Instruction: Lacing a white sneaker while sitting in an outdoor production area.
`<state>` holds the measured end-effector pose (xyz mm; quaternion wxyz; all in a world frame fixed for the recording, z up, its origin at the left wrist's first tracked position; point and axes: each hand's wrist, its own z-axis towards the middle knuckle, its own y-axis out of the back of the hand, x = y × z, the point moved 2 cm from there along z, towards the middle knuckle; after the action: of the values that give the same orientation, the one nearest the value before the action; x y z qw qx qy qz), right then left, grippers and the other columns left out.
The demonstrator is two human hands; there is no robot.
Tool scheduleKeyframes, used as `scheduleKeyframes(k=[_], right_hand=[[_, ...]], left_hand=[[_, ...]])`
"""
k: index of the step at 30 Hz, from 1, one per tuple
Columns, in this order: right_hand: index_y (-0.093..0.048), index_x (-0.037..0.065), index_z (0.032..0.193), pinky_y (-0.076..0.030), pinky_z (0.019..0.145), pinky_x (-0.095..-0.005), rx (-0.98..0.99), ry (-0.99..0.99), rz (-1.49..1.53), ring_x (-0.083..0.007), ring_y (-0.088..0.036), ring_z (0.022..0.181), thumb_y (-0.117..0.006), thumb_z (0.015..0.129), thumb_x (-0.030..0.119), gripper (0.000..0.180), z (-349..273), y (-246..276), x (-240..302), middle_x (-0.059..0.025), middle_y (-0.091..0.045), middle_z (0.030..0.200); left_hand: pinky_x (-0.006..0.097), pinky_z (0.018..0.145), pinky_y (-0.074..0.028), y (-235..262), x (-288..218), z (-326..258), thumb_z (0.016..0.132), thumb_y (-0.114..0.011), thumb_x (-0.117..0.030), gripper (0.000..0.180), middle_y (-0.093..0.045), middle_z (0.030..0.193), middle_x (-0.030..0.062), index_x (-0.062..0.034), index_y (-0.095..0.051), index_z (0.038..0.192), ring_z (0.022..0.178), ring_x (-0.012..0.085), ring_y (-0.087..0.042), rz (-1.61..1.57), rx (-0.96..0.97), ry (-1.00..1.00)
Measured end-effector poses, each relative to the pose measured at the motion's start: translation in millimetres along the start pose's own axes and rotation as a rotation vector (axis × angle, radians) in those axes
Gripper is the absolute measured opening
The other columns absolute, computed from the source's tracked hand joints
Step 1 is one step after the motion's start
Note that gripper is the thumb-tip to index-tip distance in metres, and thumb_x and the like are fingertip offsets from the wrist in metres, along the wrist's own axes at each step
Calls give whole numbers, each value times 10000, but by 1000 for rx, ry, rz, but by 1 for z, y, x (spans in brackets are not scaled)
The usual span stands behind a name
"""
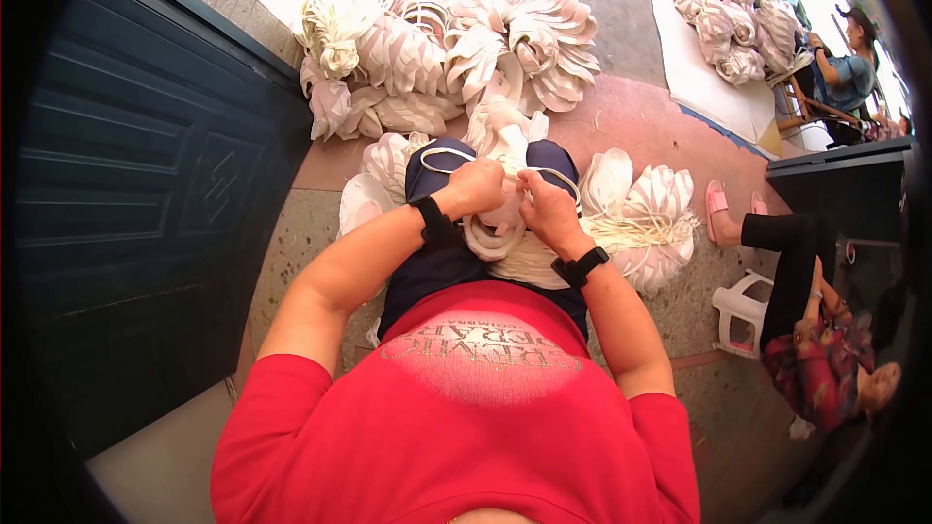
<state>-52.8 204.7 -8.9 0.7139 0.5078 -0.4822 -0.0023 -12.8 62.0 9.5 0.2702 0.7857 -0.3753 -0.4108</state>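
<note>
1. Cord [446, 148] loops over both legs [553, 155]; yanked, it might snag.
2. Left hand [476, 186] seems to pinch it.
3. Bundle [495, 126] lies between the legs; it could slip if they part.
4. Right hand [550, 211]: I can't tell its grip.

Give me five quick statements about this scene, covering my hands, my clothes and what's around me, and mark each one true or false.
1. The left hand and right hand are close together, with white cord looping out on either side. True.
2. The shirt is blue. False: it is red.
3. The bundles on the ground ahead are bright green. False: they are pale, whitish.
4. A white stool is off to the right. True.
5. The dark blue door is on the right. False: it is on the left.
</note>
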Motion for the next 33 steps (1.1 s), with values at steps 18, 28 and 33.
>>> scheduleKeyframes(k=[18, 28, 33], right_hand=[[-469, 32, 1100, -451, 736, -398, 72, -117, 76, -354, -567, 852, -496, 694, 14, 407, 7, -6, 3, -167, -602, 905], [-506, -22, 1021, -447, 696, -337, -99, -121, 267, -287, -580, 748, -553, 772, 66, 268, 14, 13, -16, -182, -582, 799], [-518, -48, 1016, -451, 650, -289, -260, -179, 570, -171, -573, 704, -598, 784, 121, 298, 17, 52, 2, -98, -591, 792]], left_hand=[[386, 697, -475, -27, -6, -5, 696, -551, -74, 158, -590, 803, 157, -17, -556, 843, 860, 323, -541, 97, -381, -254], [401, 733, -435, -12, 2, -12, 721, -567, -131, 259, -577, 807, 140, -87, -589, 975, 882, 308, -533, -90, -545, -362], [394, 614, -420, -8, -13, -1, 742, -592, -191, 175, -578, 711, 116, -63, -600, 862, 728, 283, -553, 77, -463, -455]])
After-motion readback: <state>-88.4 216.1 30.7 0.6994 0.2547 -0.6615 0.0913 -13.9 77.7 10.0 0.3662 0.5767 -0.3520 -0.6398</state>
